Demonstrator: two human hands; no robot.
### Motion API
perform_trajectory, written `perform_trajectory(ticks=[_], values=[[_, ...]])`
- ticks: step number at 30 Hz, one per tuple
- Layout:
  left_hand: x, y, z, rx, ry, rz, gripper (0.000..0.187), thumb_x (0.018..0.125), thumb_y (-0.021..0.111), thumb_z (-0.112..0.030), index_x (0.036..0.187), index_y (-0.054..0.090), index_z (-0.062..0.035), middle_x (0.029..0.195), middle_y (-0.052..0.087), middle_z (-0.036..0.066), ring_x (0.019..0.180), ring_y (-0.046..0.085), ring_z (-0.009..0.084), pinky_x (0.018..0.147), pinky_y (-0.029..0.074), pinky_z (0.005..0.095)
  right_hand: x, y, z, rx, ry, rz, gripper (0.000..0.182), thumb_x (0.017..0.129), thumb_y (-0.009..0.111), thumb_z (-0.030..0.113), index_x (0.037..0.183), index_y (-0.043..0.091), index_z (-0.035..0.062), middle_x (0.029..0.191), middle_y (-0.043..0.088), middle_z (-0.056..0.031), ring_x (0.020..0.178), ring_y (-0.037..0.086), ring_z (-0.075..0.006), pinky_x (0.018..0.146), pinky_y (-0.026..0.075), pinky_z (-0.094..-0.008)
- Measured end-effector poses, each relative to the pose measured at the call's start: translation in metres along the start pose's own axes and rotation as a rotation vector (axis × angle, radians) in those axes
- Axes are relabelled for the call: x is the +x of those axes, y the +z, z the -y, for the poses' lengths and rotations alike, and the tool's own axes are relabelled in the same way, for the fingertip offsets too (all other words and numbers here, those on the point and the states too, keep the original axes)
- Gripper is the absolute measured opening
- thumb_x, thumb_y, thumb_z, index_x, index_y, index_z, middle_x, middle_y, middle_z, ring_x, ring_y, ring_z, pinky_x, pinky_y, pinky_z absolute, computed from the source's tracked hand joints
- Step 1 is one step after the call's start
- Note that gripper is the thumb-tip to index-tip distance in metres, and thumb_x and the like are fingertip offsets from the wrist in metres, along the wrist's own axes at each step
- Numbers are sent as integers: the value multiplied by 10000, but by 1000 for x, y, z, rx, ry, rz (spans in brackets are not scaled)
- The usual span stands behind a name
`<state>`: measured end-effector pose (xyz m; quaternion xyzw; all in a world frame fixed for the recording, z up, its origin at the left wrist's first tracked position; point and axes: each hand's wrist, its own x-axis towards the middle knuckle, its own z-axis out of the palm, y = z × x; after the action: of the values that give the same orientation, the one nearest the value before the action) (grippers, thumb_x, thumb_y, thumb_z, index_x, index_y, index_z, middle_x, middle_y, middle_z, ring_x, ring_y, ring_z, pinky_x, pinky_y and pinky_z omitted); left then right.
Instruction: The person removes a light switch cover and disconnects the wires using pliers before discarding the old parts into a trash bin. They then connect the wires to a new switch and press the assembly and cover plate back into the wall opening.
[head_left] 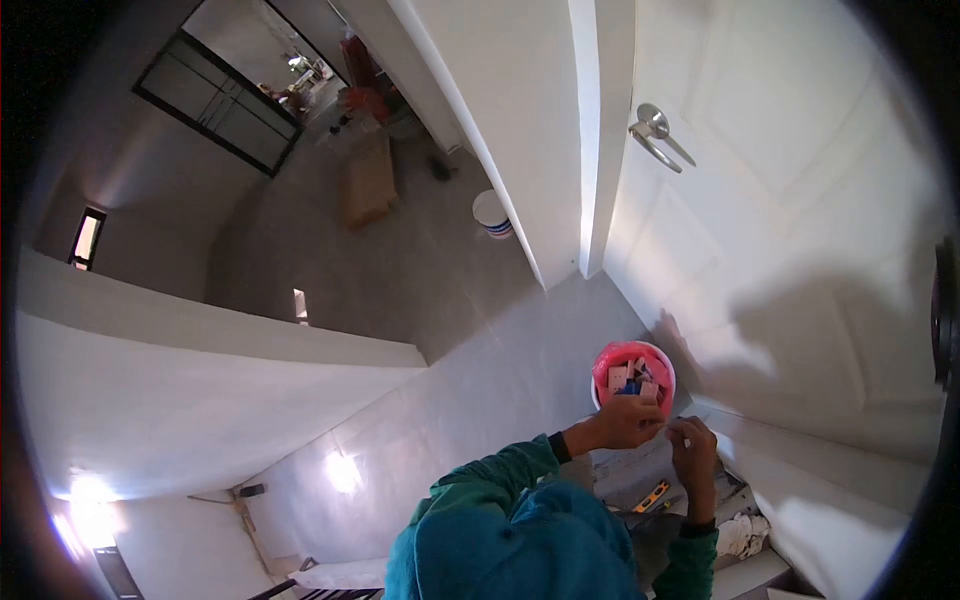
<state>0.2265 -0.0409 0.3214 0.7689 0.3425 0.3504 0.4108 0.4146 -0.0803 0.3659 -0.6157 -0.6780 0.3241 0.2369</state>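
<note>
My left hand [630,422] is in front of the near rim of a white bucket [671,376], its fingers closed in a pinch. Close to its right, my right hand [692,440] is raised with fingers bent together. The fingertips of both hands nearly meet; whatever they hold is too small to make out. A pink-red liner [608,358] covers the inside of the bucket. In it lie several small pale blocks, some resembling wall sockets [618,379], and a blue item. Below the hands, a yellow-and-black tool [652,496] rests on a grey surface.
A white door [760,200] with a metal lever handle [655,135] stands at the right. Crumpled whitish material [743,536] lies at lower right. Beyond the low wall [220,345] are another white bucket [492,213] and a brown cardboard piece [371,182] on the floor.
</note>
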Motion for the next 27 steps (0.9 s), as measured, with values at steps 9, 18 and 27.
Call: perform_trajectory(ticks=[9,18,27], values=[[2,17,7,254,149,213,173,891,554,-182,940,598,-21,789,572,103,737,620,279,643,527,375,-7,3,-8,-48,-22,-15,59,813,634,79,846,666,42,884,660,-144,798,645,-336,710,500,-411],[7,17,3,223,24,269,142,860,577,-161,880,627,-29,719,614,114,657,628,237,597,510,353,-8,7,-16,-119,-15,48,32,816,629,83,810,652,62,821,641,-122,750,629,-348,634,490,-427],[16,46,-13,-716,-641,-10,165,948,484,-182,894,510,-29,708,539,72,606,536,134,542,438,307,-4,25,-17,531,154,-291,82,856,601,-20,858,553,46,814,608,-93,668,604,-188,564,475,-303]])
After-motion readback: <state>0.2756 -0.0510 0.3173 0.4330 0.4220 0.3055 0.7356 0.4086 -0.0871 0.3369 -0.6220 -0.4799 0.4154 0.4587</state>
